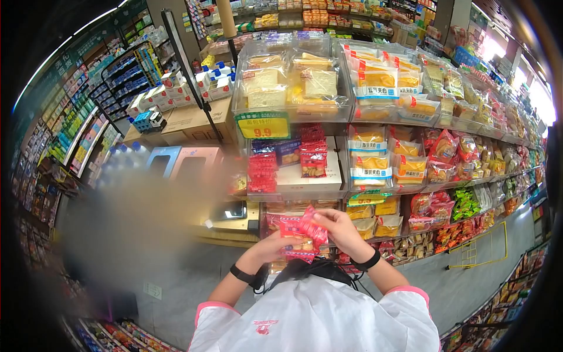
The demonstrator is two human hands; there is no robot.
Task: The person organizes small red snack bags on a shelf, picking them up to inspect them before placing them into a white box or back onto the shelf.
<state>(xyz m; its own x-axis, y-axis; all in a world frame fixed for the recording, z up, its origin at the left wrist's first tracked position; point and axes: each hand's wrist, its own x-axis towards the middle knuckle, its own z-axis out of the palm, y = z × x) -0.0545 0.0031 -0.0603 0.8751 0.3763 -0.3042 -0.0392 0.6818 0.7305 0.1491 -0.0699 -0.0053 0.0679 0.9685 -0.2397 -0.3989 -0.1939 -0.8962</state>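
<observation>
Two small red snack packets point(306, 233) are in front of my body at the lower middle, overlapping each other. My left hand point(271, 245) grips the lower packet by its left side. With thumb and fingers, my right hand point(340, 233) pinches the upper packet at its right edge. Just beyond the hands, a shelf bin holds red packets in two stacks, one on the left point(262, 172) and a taller one point(313, 154) beside a white box point(334, 170).
Bagged bread point(375, 82) fills tiered clear bins ahead and to the right. A yellow price sign point(264, 128) hangs on the bin edge. Cartons point(202, 123) stand at left. A yellow wire frame point(476, 251) is on the floor at right. A blur hides the lower left.
</observation>
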